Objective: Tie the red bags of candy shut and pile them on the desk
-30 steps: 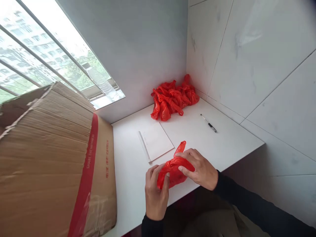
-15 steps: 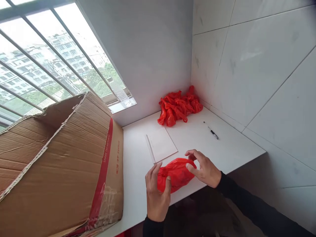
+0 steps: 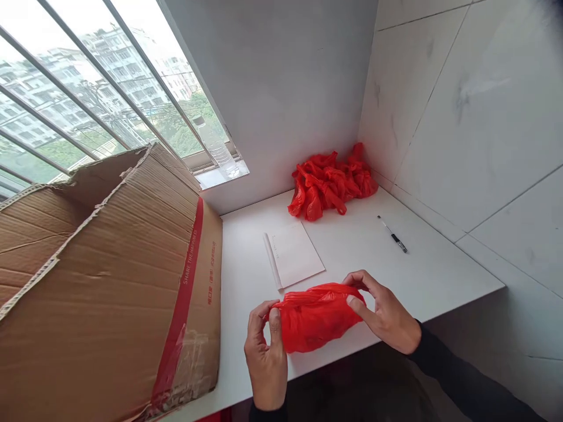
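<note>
A red plastic bag is stretched sideways between my two hands at the front edge of the white table. My left hand pinches its left end between thumb and fingers. At the other end, my right hand grips the upper right corner with thumb and fingertips. The thin plastic is creased along its top, and what it may contain cannot be made out. Just beyond the bag lies a pale notebook with a clear spine strip.
A large open cardboard box takes up the left side. More red plastic bags are heaped in the far corner. A black pen lies at the right of the table. On the windowsill stands a clear plastic bottle.
Both hands have moved apart and closed on the bag's ends. The bag is now drawn out wider, with a straighter top edge. The view has shifted slightly.
</note>
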The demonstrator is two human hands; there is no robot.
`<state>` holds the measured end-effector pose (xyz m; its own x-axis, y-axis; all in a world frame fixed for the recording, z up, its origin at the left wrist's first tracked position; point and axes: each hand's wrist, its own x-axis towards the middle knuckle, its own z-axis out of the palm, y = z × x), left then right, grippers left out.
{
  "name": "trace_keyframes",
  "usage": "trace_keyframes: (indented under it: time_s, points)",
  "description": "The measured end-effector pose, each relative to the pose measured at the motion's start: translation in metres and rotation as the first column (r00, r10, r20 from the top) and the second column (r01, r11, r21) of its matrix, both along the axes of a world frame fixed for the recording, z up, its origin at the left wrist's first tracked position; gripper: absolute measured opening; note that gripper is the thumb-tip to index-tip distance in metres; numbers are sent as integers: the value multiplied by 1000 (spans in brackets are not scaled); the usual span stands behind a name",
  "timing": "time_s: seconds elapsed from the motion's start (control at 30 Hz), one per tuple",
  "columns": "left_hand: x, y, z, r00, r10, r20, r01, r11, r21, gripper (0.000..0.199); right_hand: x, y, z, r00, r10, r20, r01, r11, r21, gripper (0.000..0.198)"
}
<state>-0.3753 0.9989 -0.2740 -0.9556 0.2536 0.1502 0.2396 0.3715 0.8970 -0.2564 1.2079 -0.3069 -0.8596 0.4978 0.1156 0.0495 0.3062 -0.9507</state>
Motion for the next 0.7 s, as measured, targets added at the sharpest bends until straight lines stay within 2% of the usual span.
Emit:
trace_keyframes:
  time_s: [0.07,0.17,0.23,0.37,0.43,0.5,0.53,0.6,0.63,0.7]
  points:
    - [5,5,11,999,-46,-14,46,999,-24,35,-5,-3,9,999,35,9,-35,999,-3,30]
    - [9,7,20,998,-54,-16,53,998,-45,29,-11,-4,18,998,64,13,-64,998,18,23]
    - [6,3,19,1000,11,-5,-11,1000,-23,30,-12,-2,19,1000,28,-4,-28,1000,-2,26]
    - [0,-11,15,991,131,37,-132,990,45,41,-6,6,11,997,-77,2,77,986,-148,29]
    - [2,-14,17,992,108,58,-110,993,39,47,-3,7,9,998,-67,-19,61,977,-205,27]
    - [6,-14,21,999,32,41,-30,999,-37,55,-2,5,11,999,-23,-36,15,976,-219,27]
    - [9,-13,24,999,-21,24,23,996,-85,54,-1,3,14,999,-18,-41,10,982,-187,29]
    - [13,-12,27,993,-115,-2,114,982,-151,37,0,-2,23,995,-60,-79,59,998,-14,33]
    - [14,-12,27,990,-138,-3,136,979,-154,30,1,-6,29,987,-94,-127,107,989,106,32]
    - [14,-14,26,991,-131,25,133,985,-106,26,4,-14,42,961,-90,-262,176,928,328,29]
